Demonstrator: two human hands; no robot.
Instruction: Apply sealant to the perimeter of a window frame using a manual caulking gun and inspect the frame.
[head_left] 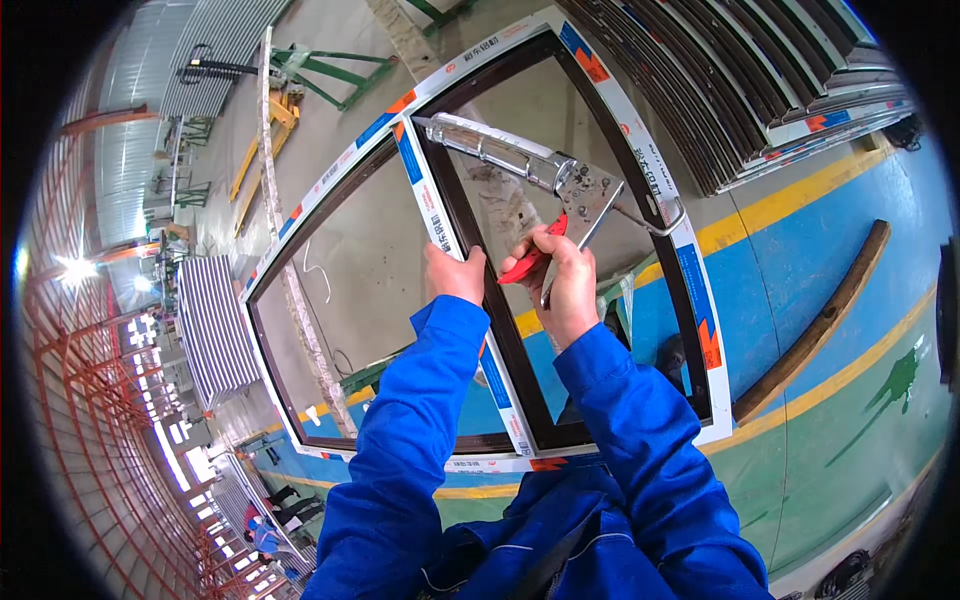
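A large window frame (713, 350), with dark inner edges and white, blue and orange protective film, lies in front of me with two openings. My left hand (456, 275) is closed around its middle bar (427, 195), thumb toward the right-hand opening. My right hand (568, 285) grips a silver caulking gun (590, 190) with a red trigger (540, 250). Its barrel slants to the upper left over the right-hand opening, its tip close to the middle bar's far end. The gun's bent rod sticks out to the right. Whether the tip touches the frame I cannot tell.
A tall stack of frame pieces (720, 90) stands at the upper right. On the blue floor lies a curved-looking wooden beam (825, 320). Green metal stands (330, 75), a yellow stand (262, 150) and a bundle of striped profiles (215, 325) are to the left.
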